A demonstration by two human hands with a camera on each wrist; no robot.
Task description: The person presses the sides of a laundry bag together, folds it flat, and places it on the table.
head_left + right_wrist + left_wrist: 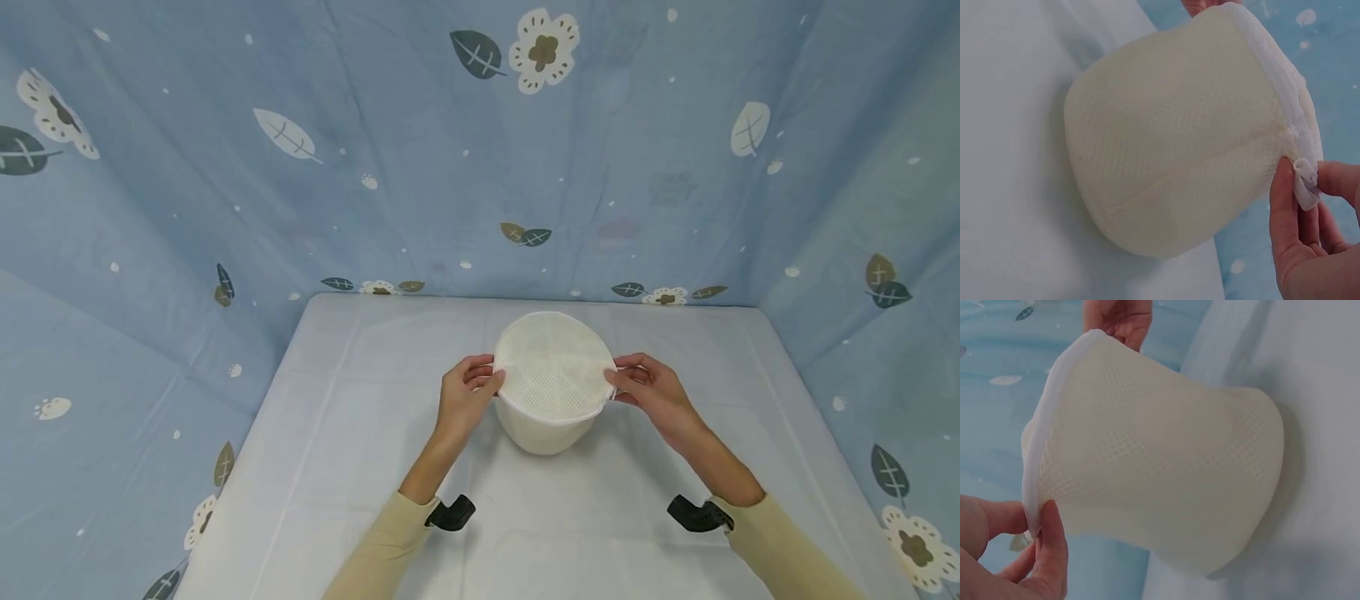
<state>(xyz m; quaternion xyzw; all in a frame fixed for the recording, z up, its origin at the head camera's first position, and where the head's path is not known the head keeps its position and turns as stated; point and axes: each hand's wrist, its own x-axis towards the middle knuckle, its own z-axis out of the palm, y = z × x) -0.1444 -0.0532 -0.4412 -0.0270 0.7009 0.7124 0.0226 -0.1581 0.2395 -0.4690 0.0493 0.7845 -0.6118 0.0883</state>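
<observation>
A cream mesh bag [551, 367] stands on the white counter [367, 417], between the person's hands, with patterned blue cloth [420, 150] hanging on the far side. The left hand [465, 398] pinches its white rim [1036, 444] at the left; the right hand's [662, 397] fingers grasp it at the right, by a folded tab [1304, 182].

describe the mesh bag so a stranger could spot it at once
Find the white table before the blue floral curtain. Between the person's left grip and right grip is the mesh bag: cream, rounded, white-rimmed, the only netted thing there.
</observation>
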